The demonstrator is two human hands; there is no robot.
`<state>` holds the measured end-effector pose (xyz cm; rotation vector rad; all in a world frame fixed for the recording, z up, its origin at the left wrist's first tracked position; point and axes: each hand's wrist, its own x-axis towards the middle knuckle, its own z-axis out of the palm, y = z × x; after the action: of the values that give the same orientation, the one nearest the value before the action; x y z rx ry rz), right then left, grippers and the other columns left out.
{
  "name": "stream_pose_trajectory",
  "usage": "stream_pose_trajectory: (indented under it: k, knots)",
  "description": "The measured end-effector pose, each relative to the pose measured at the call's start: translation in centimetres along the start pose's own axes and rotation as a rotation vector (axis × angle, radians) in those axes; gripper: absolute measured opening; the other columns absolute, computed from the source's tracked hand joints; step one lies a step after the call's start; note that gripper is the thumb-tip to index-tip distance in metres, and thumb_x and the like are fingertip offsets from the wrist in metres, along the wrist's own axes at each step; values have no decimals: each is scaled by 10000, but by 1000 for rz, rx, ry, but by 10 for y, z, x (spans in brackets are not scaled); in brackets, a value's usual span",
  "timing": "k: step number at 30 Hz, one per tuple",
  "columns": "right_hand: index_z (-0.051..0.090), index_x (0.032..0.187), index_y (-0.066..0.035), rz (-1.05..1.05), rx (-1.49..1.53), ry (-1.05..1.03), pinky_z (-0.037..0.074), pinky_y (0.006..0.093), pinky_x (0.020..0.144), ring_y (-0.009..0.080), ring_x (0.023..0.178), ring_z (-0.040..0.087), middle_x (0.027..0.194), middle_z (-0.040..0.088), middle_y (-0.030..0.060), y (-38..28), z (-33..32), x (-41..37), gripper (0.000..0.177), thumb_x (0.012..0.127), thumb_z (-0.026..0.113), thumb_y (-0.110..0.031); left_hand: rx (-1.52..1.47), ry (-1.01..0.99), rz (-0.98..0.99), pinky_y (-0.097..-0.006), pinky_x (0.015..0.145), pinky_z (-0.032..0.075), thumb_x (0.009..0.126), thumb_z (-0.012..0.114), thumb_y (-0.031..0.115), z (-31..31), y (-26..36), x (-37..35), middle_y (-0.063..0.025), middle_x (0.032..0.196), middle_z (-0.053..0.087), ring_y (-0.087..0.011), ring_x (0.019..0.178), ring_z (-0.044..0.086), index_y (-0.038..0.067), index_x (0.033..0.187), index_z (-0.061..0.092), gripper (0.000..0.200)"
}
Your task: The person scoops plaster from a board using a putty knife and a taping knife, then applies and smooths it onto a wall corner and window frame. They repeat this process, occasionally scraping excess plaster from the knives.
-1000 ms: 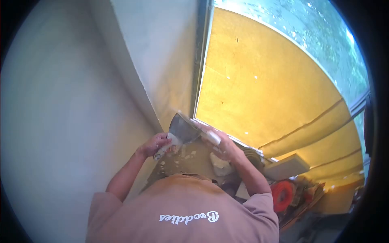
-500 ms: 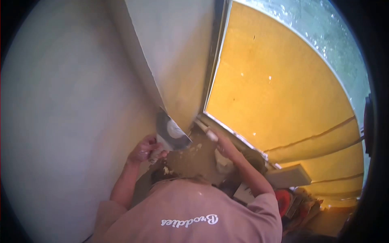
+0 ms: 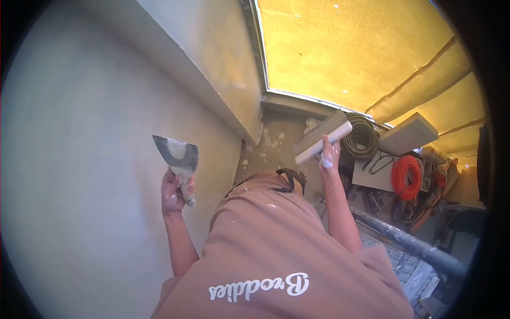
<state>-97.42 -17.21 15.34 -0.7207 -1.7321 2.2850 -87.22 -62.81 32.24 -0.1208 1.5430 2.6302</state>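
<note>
My left hand (image 3: pixel 172 192) is closed around the handle of a putty knife (image 3: pixel 178 159). Its broad metal blade points up beside the pale wall and carries a dab of white filler (image 3: pixel 177 149). On the other side, my right hand (image 3: pixel 330 153) grips a wide skimming blade (image 3: pixel 324 137) by its long white back edge, with the grey metal side facing away from me. White filler smears show on both hands. Neither tool touches the wall (image 3: pixel 106 159) as far as I can see.
An orange coiled hose (image 3: pixel 406 177) and a dark coiled hose (image 3: pixel 360 136) lie at the right, near a box-shaped board (image 3: pixel 409 134). A scaffold-like pipe (image 3: pixel 409 242) crosses the lower right. Yellow sheeting (image 3: pixel 340 53) covers the window opening. Filler splashes dot the floor (image 3: pixel 273 130).
My view has shifted, showing more clutter at the right. The putty knife now stands blade-up, away from the wall edge. My right hand has come out of the corner, showing the skimming blade.
</note>
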Motion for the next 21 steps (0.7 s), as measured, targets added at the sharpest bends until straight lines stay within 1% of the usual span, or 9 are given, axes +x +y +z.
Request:
stream_pose_trajectory:
  k: [2,3,6,7,9,13,17,19,21]
  knots:
    - [520,1242,-29,91,96,16,487,371,825,167,919,581,999,603,43,-19,14,-43,334,985,636,-209,7,-62,-8,-272,544,479,955,659,230,-17,0,4,-174,927,648,-187,656,595,-15,1254,501,418]
    - [520,1242,-29,68,106,12,487,371,825,167,919,581,999,603,43,-23,19,-55,334,985,636,-209,20,-100,-37,-277,554,485,955,657,224,-21,-1,3,-172,940,648,-189,667,597,-10,1253,500,410]
    - [508,1286,-13,302,357,-158,502,413,1004,237,1124,617,1195,624,98,-5,32,-91,371,984,630,-192,99,-41,-18,-283,573,490,983,608,193,-38,-13,3,-147,945,647,-183,693,601,8,1254,509,342]
    - [508,1286,-13,299,384,-150,502,413,1004,237,1124,617,1195,624,98,5,38,-92,371,984,630,-192,123,-7,-46,-285,602,507,997,582,181,-48,-17,10,-138,964,653,-173,712,613,9,1263,500,327]
    - [482,1327,10,375,504,-403,486,418,1048,258,1193,592,1316,583,146,14,52,-81,407,983,620,-156,135,-136,-68,-284,678,525,1019,536,159,-56,-25,32,-122,1027,665,-147,774,631,14,1270,501,292]
    - [442,1383,33,528,882,-415,389,431,1160,299,1278,531,1367,563,156,-27,94,-121,509,963,650,-167,141,-50,16,-297,810,542,1025,522,153,-2,-35,53,-119,1123,663,-169,938,658,28,1273,510,278]
    - [448,1412,-21,693,1194,-729,289,449,1213,288,1338,472,1442,519,120,-47,128,-157,575,942,681,-254,-123,-138,60,-345,919,550,1017,547,161,54,-67,98,-120,1223,649,-193,1090,651,34,1264,540,278]
    - [445,1422,-36,611,1092,-745,303,469,1195,276,1346,469,1447,518,105,-54,124,-171,584,949,671,-294,-262,-166,25,-379,902,571,1008,569,150,74,-76,104,-119,1207,673,-206,1078,667,29,1222,594,247]
    - [443,1432,-52,544,973,-772,318,489,1178,265,1354,466,1452,517,90,-65,113,-170,593,956,660,-333,-302,-377,-83,-388,852,596,998,587,140,89,-77,110,-116,1154,702,-220,1013,695,33,1181,647,220]
